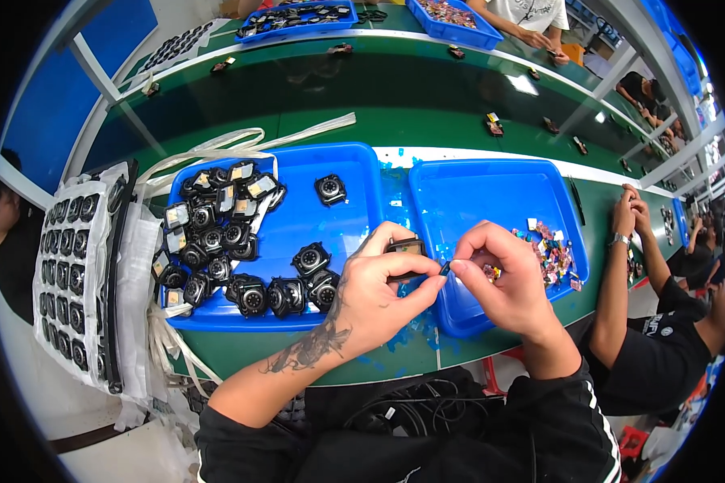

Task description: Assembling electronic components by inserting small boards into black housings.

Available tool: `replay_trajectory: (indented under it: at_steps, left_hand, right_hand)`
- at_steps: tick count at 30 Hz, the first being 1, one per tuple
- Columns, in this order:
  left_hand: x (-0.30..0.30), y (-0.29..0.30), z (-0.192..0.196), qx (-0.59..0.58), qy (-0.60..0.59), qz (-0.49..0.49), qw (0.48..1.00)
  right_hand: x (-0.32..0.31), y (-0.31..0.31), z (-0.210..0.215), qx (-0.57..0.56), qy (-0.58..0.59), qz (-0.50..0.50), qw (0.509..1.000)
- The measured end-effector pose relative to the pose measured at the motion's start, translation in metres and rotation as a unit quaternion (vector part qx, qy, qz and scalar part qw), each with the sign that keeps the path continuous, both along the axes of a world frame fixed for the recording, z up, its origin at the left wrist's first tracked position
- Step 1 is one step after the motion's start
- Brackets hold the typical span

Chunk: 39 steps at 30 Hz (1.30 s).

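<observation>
My left hand (387, 282) is closed around a dark, squarish watch case (408, 248), held between the two blue trays. Its thumb and index finger pinch one side of a tiny dark piece (445, 269). My right hand (503, 278) pinches the other side of that piece; its kind is too small to make out. Left of my hands, the left blue tray (354, 173) holds a pile of black watch cases (217, 233), several with round sensor backs facing up. The right blue tray (483, 173) holds a heap of small pink, yellow and multicoloured parts (552, 253), partly behind my right hand.
At far left stands a stack of white-lined trays (76, 274) of watch cases. White straps (298, 129) trail behind the left tray. A green conveyor belt (379, 88) carries scattered small parts. Black tweezers (577, 201) lie right of the right tray. A co-worker's arms (620, 266) are close at right.
</observation>
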<state>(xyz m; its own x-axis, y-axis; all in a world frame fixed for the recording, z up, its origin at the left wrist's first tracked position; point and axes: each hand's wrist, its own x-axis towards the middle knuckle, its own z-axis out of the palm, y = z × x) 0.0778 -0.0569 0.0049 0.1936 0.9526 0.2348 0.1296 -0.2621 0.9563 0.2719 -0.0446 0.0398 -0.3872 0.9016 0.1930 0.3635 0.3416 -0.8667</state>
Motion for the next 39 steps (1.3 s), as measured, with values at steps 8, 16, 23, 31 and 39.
replay_trajectory:
  at_steps: [8,16,23,31,39]
  left_hand:
    - [0.0,0.002,0.0,-0.061,-0.022,-0.011,0.998]
    - [-0.006,0.01,-0.008,-0.106,-0.136,-0.022,0.985]
    - [-0.011,0.014,-0.003,-0.201,-0.208,-0.09,0.953]
    - [-0.009,0.014,-0.008,-0.201,-0.225,-0.104,0.948]
    - [-0.004,0.009,-0.01,-0.126,-0.225,-0.074,0.963]
  right_hand:
    - [-0.008,0.002,-0.009,0.276,-0.168,-0.009,0.946]
    - [0.006,-0.012,0.001,0.082,-0.067,0.03,0.994]
    - [0.0,0.015,-0.006,-0.045,0.011,0.007,0.999]
    - [0.004,0.005,-0.02,-0.066,0.265,-0.009,0.962]
    - [-0.02,0.006,-0.007,0.088,-0.017,-0.035,0.995]
